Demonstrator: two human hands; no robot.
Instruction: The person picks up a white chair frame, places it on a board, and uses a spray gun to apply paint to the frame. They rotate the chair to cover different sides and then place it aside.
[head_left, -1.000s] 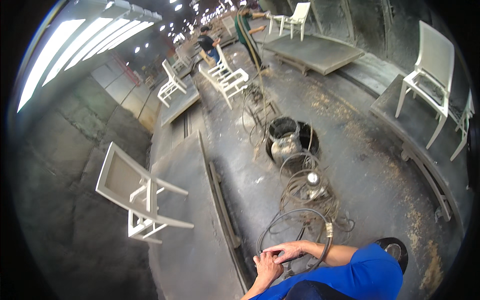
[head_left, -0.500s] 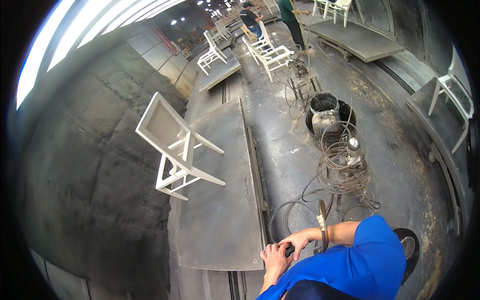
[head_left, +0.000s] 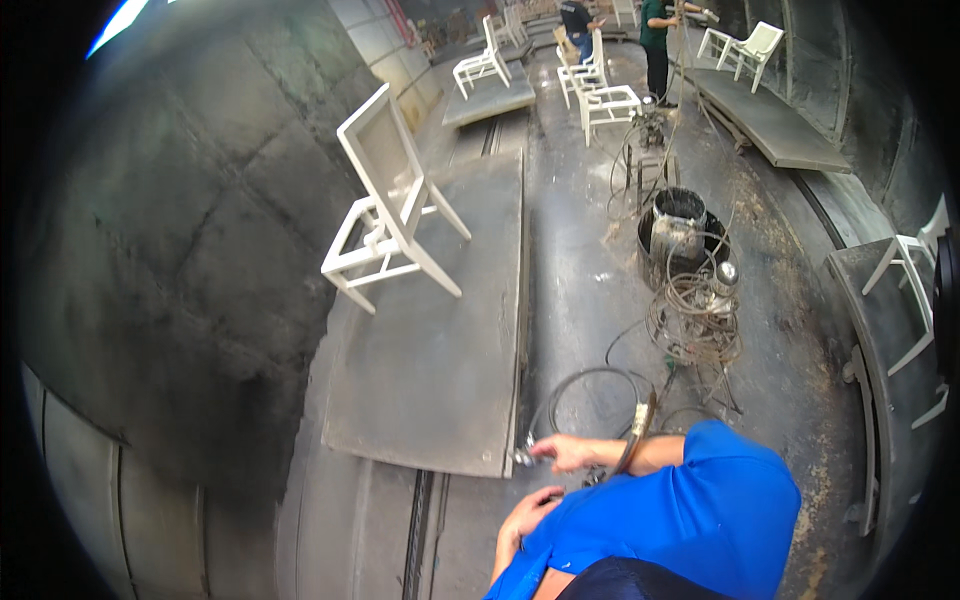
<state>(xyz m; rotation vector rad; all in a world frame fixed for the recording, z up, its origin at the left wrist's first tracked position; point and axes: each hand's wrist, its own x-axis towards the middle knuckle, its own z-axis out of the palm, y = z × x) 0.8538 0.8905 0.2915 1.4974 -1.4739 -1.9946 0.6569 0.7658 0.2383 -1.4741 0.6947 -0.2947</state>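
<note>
My right hand (head_left: 568, 451) reaches past the near right corner of a flat grey platform (head_left: 430, 400), its fingers closed on a small metallic spray gun (head_left: 524, 457). The gun is partly hidden and blurred. A dark hose (head_left: 632, 455) with a pale wrapped section hangs over my right forearm. Close to my blue shirt, my left hand (head_left: 525, 515) is curled, with something dark at its fingers that I cannot make out. On the platform stands a white chair frame (head_left: 400, 215), its back panel tilted toward the wall, apart from both hands.
Coiled hoses (head_left: 690, 315) lie beside a stained bucket (head_left: 680, 215) right of the platform. More white chairs (head_left: 485, 68) stand on farther platforms. Two people, one in a green top (head_left: 655, 35), stand at the back. A rail (head_left: 418, 530) runs along the floor.
My hands, together around a small dark thing before, have moved apart. The right now extends forward with the spray gun; the left has drawn back toward my body. The view has shifted.
</note>
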